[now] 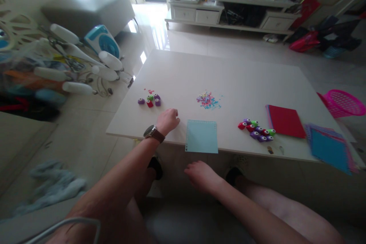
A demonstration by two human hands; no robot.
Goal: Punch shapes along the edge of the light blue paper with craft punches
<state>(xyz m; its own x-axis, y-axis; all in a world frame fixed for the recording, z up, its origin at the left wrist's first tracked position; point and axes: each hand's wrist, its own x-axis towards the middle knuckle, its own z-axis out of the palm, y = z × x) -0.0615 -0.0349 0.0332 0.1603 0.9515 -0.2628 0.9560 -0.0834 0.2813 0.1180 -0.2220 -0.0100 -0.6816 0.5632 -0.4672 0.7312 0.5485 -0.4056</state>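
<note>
On the table, close to the left edge of a light blue sheet of paper (201, 136), my left hand (168, 120) is closed, its fingers curled in. What it holds, if anything, is hidden. My right hand (202, 176) hovers in front of the table edge, just below the sheet, fingers loosely curled and nothing visible in them. The sheet has a punched border on its left and top and overhangs the table edge slightly. Beyond it lies a pile of coloured paper bits (208, 100). Several small craft punches (150, 103) stand at left, and another group of craft punches (259, 131) stands at right.
A red stack of square sheets (286, 121) lies at the right, beside fanned blue and pink sheets (328, 148) overhanging the edge. Some red paper bits (149, 91) lie at the left. A pink basket (344, 103) stands past the table's right side. A lamp (105, 72) is on the floor.
</note>
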